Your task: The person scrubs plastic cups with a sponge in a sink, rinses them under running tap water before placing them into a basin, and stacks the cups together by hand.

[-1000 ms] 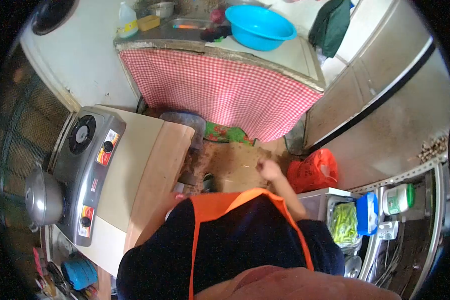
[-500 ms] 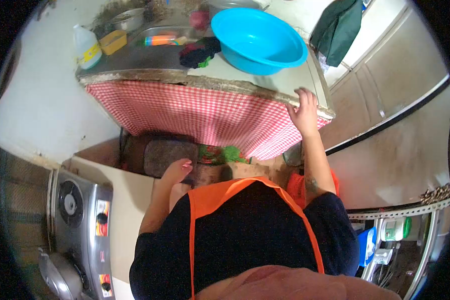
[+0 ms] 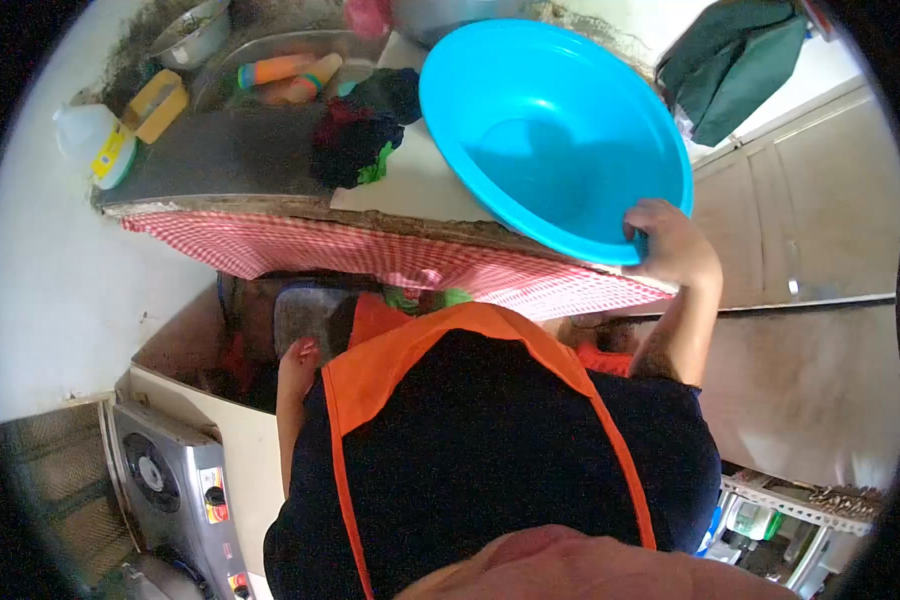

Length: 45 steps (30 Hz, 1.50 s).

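Observation:
A large light-blue plastic basin sits on the counter, tilted toward me, its near rim overhanging the front edge. My right hand grips that rim at the near right, fingers over the inside and thumb below. Low at my left side hangs my left hand, fingers curled in with nothing visible in them. Left of the basin lies a heap of dark cloth with a bright green piece.
A metal sink holds an orange bottle. Beyond stand a white jug, a yellow container and a metal bowl. Red checked cloth hangs under the counter edge. A gas stove is at lower left.
My right hand has gone from the counter's edge onto the basin's rim. The basin now tips toward me. My left hand stays low; the view has shifted closer to the counter.

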Motion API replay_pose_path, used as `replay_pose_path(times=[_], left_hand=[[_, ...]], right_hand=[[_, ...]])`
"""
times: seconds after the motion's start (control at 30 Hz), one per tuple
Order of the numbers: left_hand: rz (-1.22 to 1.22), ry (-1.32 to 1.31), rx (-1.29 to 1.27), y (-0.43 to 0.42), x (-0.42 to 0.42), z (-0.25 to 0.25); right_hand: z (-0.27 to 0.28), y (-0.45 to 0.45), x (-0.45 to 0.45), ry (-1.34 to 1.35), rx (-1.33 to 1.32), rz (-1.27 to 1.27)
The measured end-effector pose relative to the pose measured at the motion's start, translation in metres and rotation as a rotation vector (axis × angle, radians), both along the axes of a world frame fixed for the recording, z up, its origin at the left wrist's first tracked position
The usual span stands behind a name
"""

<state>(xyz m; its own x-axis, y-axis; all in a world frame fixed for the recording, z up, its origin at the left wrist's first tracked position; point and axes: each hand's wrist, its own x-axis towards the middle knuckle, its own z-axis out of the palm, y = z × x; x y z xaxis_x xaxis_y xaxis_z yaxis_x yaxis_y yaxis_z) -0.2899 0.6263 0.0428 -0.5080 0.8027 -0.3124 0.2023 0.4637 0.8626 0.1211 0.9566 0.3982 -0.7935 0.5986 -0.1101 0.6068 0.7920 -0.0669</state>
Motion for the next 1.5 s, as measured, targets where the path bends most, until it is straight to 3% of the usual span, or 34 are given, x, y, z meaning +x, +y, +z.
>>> replay_pose_path(times=[0.03,0.07,0.13,0.2,0.27,0.33,0.4,0.5,0.6,0.63,0.7,0.77,0.8,0.87,0.9,0.97,1.0,1.07,1.2,1.27,1.4,1.5], left_hand=[[0.076,-0.138,0.08,-0.001,-0.002,-0.013],[0.084,-0.139,0.067,0.006,-0.005,0.007],[0.009,0.237,-0.186,0.014,-0.017,0.05],[0.097,0.15,-0.184,0.023,-0.048,0.062],[0.174,0.065,-0.159,0.04,-0.084,0.075],[0.172,0.381,-0.053,0.062,-0.126,0.093],[0.192,0.398,0.028,0.085,-0.176,0.13],[0.166,0.415,0.314,0.121,-0.256,0.19],[0.023,0.435,0.329,0.172,-0.324,0.261],[-0.028,0.427,0.359,0.188,-0.345,0.273],[-0.143,0.708,0.377,0.222,-0.387,0.288],[-0.123,0.802,0.372,0.263,-0.435,0.263],[-0.143,0.795,0.368,0.28,-0.451,0.265],[-0.003,0.751,-0.112,0.313,-0.475,0.266],[-0.014,0.748,-0.112,0.327,-0.487,0.259],[-0.38,0.564,-0.598,0.342,-0.516,0.227],[-0.455,0.57,-0.693,0.352,-0.524,0.204],[-0.36,0.677,-0.69,0.362,-0.535,0.17],[-0.189,0.778,-0.605,0.366,-0.571,0.143],[-0.195,0.817,-0.597,0.366,-0.562,0.176],[-0.037,0.787,-0.592,0.352,-0.507,0.297],[-0.024,0.854,-0.477,0.344,-0.504,0.298]], right_hand=[[0.009,0.002,0.005,-0.016,-0.008,-0.001],[0.011,0.006,0.004,0.1,-0.103,-0.017],[0.026,0.009,-0.011,0.246,-0.353,-0.003],[0.046,0.01,-0.045,0.207,-0.343,0.114],[0.063,0.011,-0.08,0.085,-0.226,0.044],[0.075,0.009,-0.125,-0.032,-0.067,0.054],[0.088,0.009,-0.176,-0.218,0.133,-0.013],[0.116,0.009,-0.27,-0.247,0.09,-0.004],[0.14,0.016,-0.356,-0.109,0.091,0.169],[0.139,0.015,-0.381,-0.08,0.084,0.167],[0.142,0.012,-0.416,-0.052,0.066,0.154],[0.146,0.007,-0.434,-0.361,-0.032,0.06],[0.148,0.003,-0.435,-0.363,-0.047,0.045],[0.147,-0.003,-0.43,-0.452,-0.17,-0.048],[0.145,-0.005,-0.426,-0.411,-0.208,-0.083],[0.138,-0.004,-0.421,-0.396,-0.212,-0.107],[0.134,-0.005,-0.418,-0.377,-0.206,-0.131],[0.123,0.001,-0.421,-0.34,-0.249,-0.181],[0.063,0.04,-0.429,-0.103,-0.392,0.066],[0.025,0.07,-0.452,-0.089,-0.502,0.112],[-0.039,0.123,-0.513,0.231,-0.645,-0.066],[-0.094,0.163,-0.548,0.303,-0.699,-0.167]])
